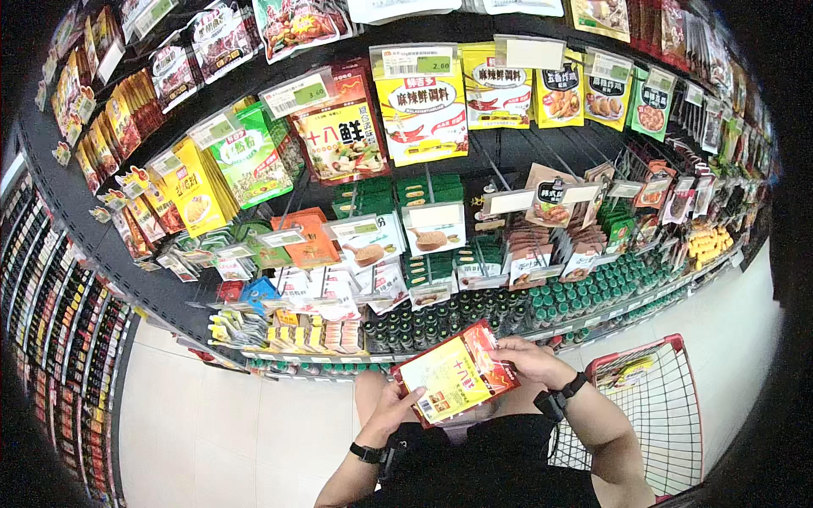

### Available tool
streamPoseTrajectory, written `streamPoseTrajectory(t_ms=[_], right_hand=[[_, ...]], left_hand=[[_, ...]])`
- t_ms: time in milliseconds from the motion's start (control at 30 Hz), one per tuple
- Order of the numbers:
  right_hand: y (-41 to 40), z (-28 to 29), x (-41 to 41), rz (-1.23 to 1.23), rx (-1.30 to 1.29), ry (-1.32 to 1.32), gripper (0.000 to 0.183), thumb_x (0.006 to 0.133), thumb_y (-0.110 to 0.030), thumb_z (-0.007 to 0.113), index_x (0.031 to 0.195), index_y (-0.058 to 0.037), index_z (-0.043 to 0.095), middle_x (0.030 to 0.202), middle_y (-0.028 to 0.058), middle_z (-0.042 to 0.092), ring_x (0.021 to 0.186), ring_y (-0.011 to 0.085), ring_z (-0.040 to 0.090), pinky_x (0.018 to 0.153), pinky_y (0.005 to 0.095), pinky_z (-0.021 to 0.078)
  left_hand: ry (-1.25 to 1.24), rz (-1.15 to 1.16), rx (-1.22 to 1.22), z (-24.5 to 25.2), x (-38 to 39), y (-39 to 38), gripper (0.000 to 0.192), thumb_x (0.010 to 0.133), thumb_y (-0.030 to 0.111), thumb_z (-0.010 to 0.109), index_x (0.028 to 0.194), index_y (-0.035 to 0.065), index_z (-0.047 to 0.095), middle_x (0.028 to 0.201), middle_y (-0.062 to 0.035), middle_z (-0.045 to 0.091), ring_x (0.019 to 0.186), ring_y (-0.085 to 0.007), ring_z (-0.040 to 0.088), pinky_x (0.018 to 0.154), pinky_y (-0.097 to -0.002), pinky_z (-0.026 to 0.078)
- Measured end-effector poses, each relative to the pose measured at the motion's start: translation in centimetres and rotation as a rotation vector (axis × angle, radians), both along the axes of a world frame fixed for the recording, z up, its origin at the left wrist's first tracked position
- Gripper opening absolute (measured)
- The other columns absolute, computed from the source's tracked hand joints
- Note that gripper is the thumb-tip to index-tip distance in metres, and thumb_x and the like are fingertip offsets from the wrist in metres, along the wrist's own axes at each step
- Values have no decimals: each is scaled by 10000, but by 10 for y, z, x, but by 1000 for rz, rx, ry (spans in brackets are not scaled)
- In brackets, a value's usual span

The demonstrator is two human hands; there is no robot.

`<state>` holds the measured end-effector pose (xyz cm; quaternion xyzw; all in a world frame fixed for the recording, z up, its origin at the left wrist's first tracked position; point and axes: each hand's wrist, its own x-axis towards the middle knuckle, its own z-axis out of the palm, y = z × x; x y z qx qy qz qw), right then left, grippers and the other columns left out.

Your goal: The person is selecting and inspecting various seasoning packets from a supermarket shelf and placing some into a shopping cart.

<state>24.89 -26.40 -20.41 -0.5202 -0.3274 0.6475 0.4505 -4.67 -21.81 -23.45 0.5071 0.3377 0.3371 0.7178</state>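
A red and yellow seasoning packet (448, 378) is held slantwise in front of my chest, its printed back with a barcode turned up. My left hand (395, 406) grips its lower left part, the thumb lying on the face. At the upper right edge my right hand (530, 360) pinches the packet between thumb and fingers. A similar red and yellow packet (343, 133) hangs on a shelf hook ahead, behind a price tag. Beside it hang a yellow and white packet (424, 114) and a green packet (255, 155).
A wire shopping cart with red trim (654, 413) stands at my right, with a small packet (629, 373) in it. Green-capped bottles (571, 295) line the lower shelf ahead. Another stocked shelf (57, 317) curves along the left, beyond a tiled floor (222, 413).
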Motion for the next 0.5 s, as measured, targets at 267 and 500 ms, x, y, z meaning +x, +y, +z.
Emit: streamPoseTrajectory(t_ms=[267,500], right_hand=[[13,-48,25,301,178,-500,206,928,-256,560,945,-51,567,833,17,588,699,94,565,602,247,469],[8,-20,12,387,175,-178,165,941,-214,544,1005,-62,536,857,-1,602,738,74,567,615,224,447]], left_hand=[[570,151,612,-13,-5,36,285,761,125,717,980,-30,620,762,-150,653,656,-232,612,596,-294,457],[485,185,468,29,17,35,253,816,57,655,1034,-55,592,941,-147,684,835,-168,656,744,-285,502]])
